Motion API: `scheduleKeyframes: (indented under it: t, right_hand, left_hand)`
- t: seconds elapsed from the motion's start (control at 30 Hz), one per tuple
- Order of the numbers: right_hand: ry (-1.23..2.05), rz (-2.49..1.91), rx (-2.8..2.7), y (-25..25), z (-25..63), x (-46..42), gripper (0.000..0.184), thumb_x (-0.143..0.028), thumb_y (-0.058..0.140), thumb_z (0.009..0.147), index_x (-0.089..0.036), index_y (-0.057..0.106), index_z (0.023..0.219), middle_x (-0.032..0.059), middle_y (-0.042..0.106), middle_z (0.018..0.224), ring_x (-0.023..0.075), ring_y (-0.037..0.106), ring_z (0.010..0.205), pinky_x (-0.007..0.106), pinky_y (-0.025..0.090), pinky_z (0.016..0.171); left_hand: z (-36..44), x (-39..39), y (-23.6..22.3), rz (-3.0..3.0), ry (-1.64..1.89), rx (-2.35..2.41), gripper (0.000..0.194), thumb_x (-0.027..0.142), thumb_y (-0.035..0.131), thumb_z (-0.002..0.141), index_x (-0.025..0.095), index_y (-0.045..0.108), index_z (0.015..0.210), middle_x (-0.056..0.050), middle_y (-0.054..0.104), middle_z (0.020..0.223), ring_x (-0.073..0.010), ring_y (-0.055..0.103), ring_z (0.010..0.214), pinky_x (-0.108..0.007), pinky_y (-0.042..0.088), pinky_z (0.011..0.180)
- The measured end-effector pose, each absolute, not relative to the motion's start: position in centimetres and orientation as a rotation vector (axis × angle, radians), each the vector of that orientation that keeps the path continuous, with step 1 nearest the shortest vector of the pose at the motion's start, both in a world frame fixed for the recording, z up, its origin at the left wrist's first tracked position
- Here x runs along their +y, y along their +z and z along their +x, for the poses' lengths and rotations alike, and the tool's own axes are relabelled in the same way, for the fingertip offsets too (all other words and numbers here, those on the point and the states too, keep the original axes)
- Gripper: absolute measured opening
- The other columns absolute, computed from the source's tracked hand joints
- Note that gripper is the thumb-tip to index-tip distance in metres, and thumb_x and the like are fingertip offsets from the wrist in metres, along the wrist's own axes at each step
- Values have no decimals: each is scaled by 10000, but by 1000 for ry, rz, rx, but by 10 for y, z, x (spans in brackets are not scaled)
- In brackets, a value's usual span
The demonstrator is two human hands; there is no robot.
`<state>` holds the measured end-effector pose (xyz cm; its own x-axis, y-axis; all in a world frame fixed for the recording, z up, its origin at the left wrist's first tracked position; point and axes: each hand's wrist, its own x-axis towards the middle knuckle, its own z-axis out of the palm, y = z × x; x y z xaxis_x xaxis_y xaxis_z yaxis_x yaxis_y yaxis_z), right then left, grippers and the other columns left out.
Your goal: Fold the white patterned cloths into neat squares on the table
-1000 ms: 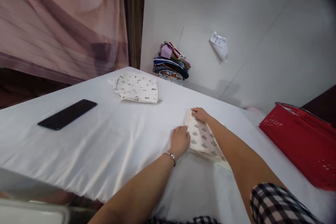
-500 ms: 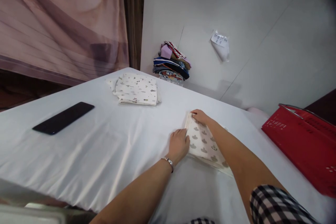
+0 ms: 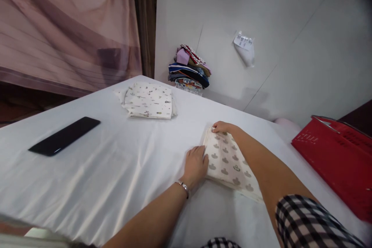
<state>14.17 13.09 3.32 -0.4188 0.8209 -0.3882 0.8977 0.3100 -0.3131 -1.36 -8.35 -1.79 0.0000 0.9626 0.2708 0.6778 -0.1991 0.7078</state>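
A folded white cloth (image 3: 229, 159) with a grey print lies on the white table, partly under my right forearm. My right hand (image 3: 222, 127) pinches its far left corner, thumb on top. Along the cloth's left edge is my left hand (image 3: 195, 164), with a silver bracelet at the wrist; its fingers and thumb close on the edge. Farther left and back rests another folded white cloth (image 3: 149, 100) with small scattered prints, apart from both hands.
A black phone-like slab (image 3: 65, 135) lies on the table (image 3: 116, 174) at left. Past the far edge is a stack of folded clothes (image 3: 190, 69). A labelled plastic bag (image 3: 245, 50) lies on the floor. A red basket (image 3: 334, 162) stands at right, a pink curtain (image 3: 69, 27) at left.
Both hands keep their places on the cloth. The view has shifted slightly, and a little more of the grey print shows beside my right forearm.
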Motion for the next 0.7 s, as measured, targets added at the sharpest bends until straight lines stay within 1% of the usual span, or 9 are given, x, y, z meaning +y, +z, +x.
scheduleKeyframes:
  t: [0.13,0.23,0.3,0.37,0.43,0.5,0.57,0.63,0.7]
  right_hand:
    - [-681,1618,2484,37,143,131,212,-305,603,694,-208,668,871,52,676,973,210,614,854,267,468,736]
    - [-611,1725,2528,41,149,139,274,-346,530,769,-197,639,972,63,650,1050,210,599,909,264,460,759]
    - [-533,1847,2533,40,154,147,340,-360,439,832,-181,594,1076,84,619,1119,222,581,971,285,450,799]
    - [-445,1970,2505,34,157,154,373,-341,387,864,-153,562,1135,117,589,1167,247,554,1038,321,428,854]
    - [-379,2045,2470,25,158,157,382,-325,391,870,-133,552,1157,142,560,1211,270,518,1104,351,395,910]
    - [-338,2078,2458,17,157,157,403,-322,398,875,-120,530,1198,161,526,1255,284,481,1156,376,364,953]
    - [-298,2100,2471,14,156,153,432,-314,382,884,-113,486,1252,169,495,1288,294,450,1191,404,337,981]
    - [-244,2115,2516,18,152,146,450,-287,378,882,-109,448,1289,166,464,1318,301,405,1229,427,294,1014]
    - [-199,2099,2602,26,147,135,451,-269,366,882,-123,430,1304,137,425,1359,286,355,1263,406,259,1042]
  left_hand:
    - [-15,-82,-17,1820,1062,1681,350,296,463,834,204,506,1169,-64,606,1107,-206,530,1029,-369,362,924]
    - [-16,-81,-17,1783,1088,1678,448,311,504,811,208,453,1244,-74,571,1193,-223,520,1078,-380,374,935]
    - [-17,-79,-19,1749,1104,1689,500,303,511,807,202,414,1286,-86,519,1272,-231,486,1145,-389,365,967]
    - [-18,-78,-22,1718,1134,1692,520,295,499,815,190,389,1312,-99,436,1358,-232,415,1231,-389,349,1003]
    - [-19,-77,-26,1678,1167,1694,523,289,483,824,188,374,1326,-99,334,1429,-227,334,1296,-382,346,1020]
    - [-20,-77,-28,1639,1177,1689,509,287,467,833,206,375,1327,-81,277,1460,-219,298,1319,-370,367,1012]
    - [-20,-76,-28,1606,1171,1686,496,286,460,837,214,383,1322,-68,265,1466,-214,293,1322,-361,377,1010]
    - [-21,-75,-28,1581,1181,1683,491,268,461,833,208,392,1315,-67,289,1455,-208,298,1320,-356,367,1024]
    - [-22,-73,-28,1551,1212,1681,489,240,468,824,206,400,1307,-66,325,1437,-201,318,1309,-353,364,1029]
